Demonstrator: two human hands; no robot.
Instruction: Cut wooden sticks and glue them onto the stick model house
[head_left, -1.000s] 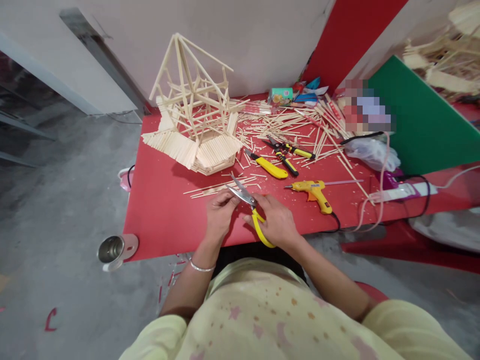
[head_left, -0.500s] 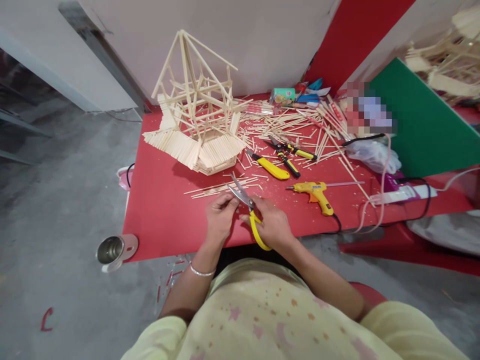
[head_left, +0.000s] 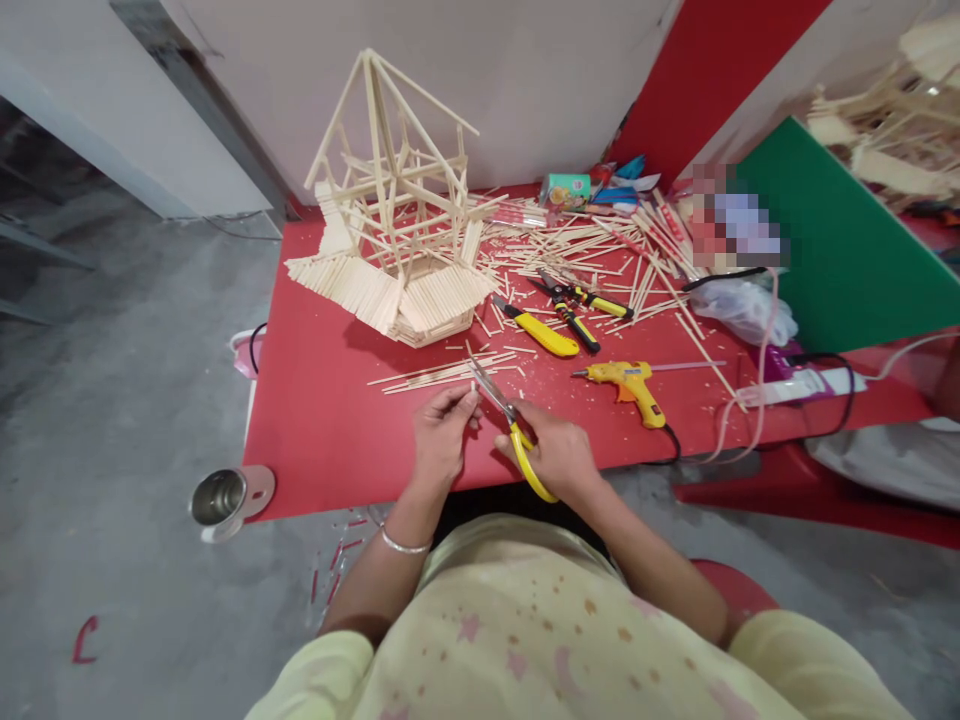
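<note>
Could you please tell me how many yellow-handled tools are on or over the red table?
4: scissors in the right hand; a utility knife and pliers mid-table; a glue gun to their right. Stick litter might hide others.

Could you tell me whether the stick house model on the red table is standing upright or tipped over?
Upright. The stick house model rests on its flat plank base on the red table, with its roof peak pointing up.
</note>
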